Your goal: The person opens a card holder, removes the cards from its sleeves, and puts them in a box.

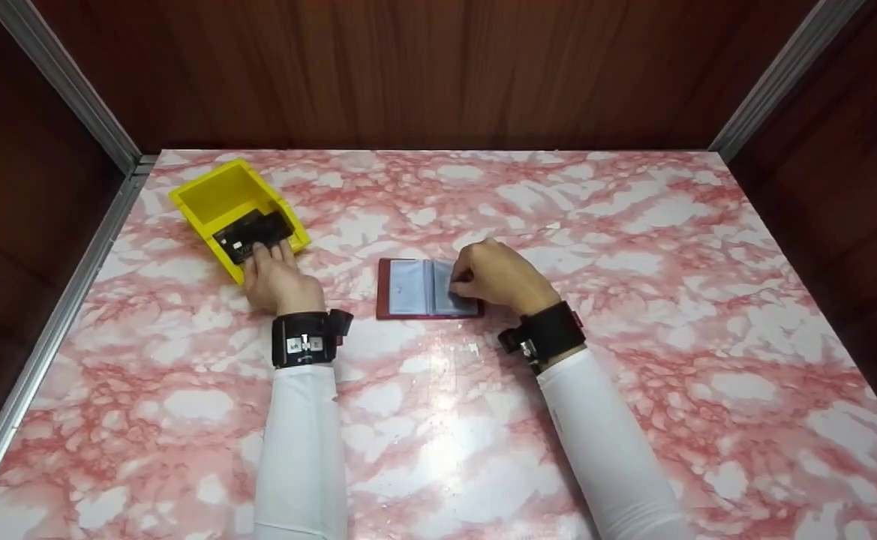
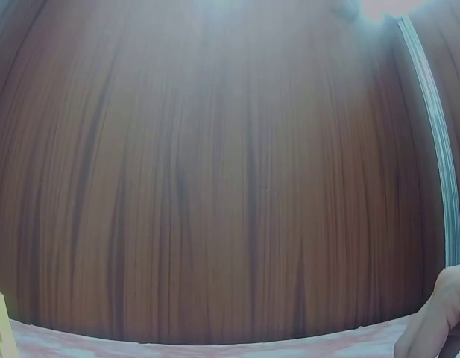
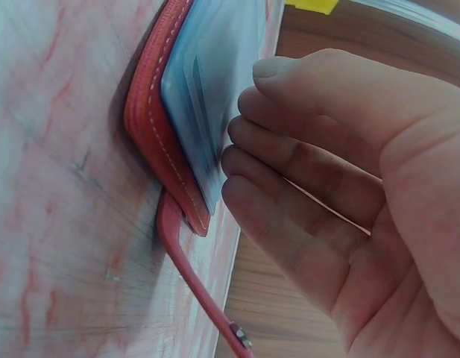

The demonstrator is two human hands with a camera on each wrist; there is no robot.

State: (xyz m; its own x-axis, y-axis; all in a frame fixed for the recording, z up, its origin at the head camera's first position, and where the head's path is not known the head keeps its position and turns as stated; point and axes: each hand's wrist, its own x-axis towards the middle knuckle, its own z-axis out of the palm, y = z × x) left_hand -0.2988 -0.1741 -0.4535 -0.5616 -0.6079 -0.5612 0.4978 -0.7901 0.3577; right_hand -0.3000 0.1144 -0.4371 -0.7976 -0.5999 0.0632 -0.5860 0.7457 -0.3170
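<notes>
An open red card holder (image 1: 383,289) lies mid-table, its clear plastic sleeves (image 1: 408,288) spread to both sides. At its right page is my right hand (image 1: 502,274), bent downward with the fingertips at the sleeves. The right wrist view shows that hand (image 3: 326,171) loosely curved beside the stitched red cover (image 3: 159,138), with no card visible between thumb and fingers. My left hand (image 1: 280,281) reaches into a yellow box (image 1: 220,196), its fingers extended onto black cards (image 1: 250,231). The left thumb is hidden.
From the card holder hangs a red strap (image 3: 196,291) with a metal snap. The pink-and-white marbled table (image 1: 438,420) is bordered by brown wood-grain walls (image 1: 438,75) at the back and sides. Metal strips (image 1: 70,82) run along the wall corners.
</notes>
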